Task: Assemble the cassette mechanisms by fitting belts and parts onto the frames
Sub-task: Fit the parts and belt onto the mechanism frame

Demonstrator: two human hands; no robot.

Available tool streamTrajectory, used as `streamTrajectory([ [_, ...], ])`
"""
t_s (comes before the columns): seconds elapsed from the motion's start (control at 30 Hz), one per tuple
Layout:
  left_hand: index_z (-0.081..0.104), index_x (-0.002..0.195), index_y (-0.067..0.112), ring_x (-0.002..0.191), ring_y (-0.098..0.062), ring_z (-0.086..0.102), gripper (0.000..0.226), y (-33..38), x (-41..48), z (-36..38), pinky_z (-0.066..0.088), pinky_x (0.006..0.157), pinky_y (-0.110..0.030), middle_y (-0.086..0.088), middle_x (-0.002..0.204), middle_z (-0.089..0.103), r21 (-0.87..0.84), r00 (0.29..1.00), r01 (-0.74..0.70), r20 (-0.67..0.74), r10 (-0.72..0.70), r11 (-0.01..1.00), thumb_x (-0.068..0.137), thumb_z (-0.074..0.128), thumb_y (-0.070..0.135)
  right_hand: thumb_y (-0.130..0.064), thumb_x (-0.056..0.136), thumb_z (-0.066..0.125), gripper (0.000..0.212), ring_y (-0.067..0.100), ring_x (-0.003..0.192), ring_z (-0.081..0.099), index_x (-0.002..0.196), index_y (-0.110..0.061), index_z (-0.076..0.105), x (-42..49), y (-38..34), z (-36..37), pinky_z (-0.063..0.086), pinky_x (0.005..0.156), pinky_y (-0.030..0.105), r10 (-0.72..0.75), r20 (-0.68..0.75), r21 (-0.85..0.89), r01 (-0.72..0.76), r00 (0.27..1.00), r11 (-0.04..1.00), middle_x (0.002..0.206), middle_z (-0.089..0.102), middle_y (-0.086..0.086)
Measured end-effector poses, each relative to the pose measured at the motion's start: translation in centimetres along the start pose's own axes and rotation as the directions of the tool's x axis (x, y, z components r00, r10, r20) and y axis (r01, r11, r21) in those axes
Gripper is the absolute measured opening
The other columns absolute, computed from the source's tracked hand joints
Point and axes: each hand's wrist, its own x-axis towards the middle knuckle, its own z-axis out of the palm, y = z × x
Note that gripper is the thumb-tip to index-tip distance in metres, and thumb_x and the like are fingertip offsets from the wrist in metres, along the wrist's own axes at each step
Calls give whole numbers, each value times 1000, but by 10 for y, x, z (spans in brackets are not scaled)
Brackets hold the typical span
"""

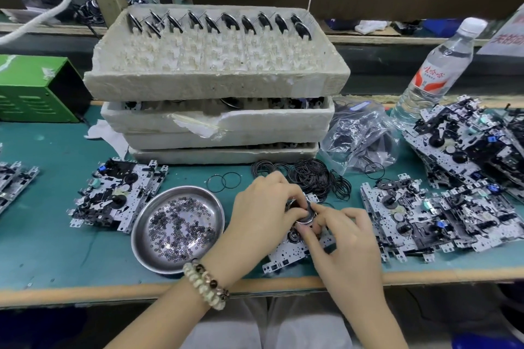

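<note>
Nearest me, the left hand (263, 212), with a beaded bracelet (204, 284) on its wrist, and the right hand (347, 238) met over one frame (286, 256) that lay flat on the green table (56, 235) near its front edge. Between them sat a round metal wheel (304, 217), on top of the frame. The left fingers were curled over the wheel from its far side. The right thumb and forefinger pinched its near rim. I could not tell whether a belt was under the fingertips.

Just left of the frame stood a steel dish (141, 235) holding small washers (178, 224). Beyond the hands lay a heap of black belts (314, 176), with two loose ones (224, 182) beside it. A finished frame (119, 195) lay to the left and a pile of frames (442, 212) to the right. Farther back stood stacked foam trays (215, 79). The top tray carried a row of wheels (221, 22) along its far side. A water bottle (436, 71) leaned at the far right.
</note>
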Motion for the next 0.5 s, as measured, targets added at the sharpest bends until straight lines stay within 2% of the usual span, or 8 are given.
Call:
streamTrajectory([
  [0.1,72,87,45,100,-8,44,8,-5,4,1,40,79,-30,18,99,54,-71,999,41,15,-40,997,83,73,52,-46,85,64,27,16,103,41,75,-22,58,-8,-2,-3,38,90,33,-5,68,4,4,998,1000,115,62,-11],
  [0.17,74,84,48,99,-8,43,7,-9,7,-1,42,81,-31,20,98,54,-111,998,51,32,-47,993,80,75,54,-47,85,62,26,17,108,39,79,-22,60,-16,-9,-1,36,92,33,-17,78,33,15,997,999,123,54,-9],
  [0.33,69,71,53,100,-9,43,12,-11,11,-7,41,82,-32,20,99,58,-138,995,68,88,-56,988,77,79,53,-41,86,61,23,18,100,45,84,-18,60,-26,-28,9,41,85,37,-125,98,79,117,987,990,110,58,-11],
  [0.4,66,67,55,100,-10,44,18,-11,12,-7,39,79,-31,20,99,58,-138,994,67,89,-55,988,77,80,52,-40,87,60,24,21,98,48,86,-17,63,-27,-29,9,39,83,36,-180,94,18,179,979,984,107,61,-11],
  [0.5,69,71,52,101,-10,44,12,-10,11,-7,40,82,-33,20,99,58,-148,995,69,84,-57,987,77,80,52,-41,90,57,31,26,100,53,92,-13,68,-28,-25,7,38,85,36,-278,120,-94,290,953,952,111,66,-4],
])
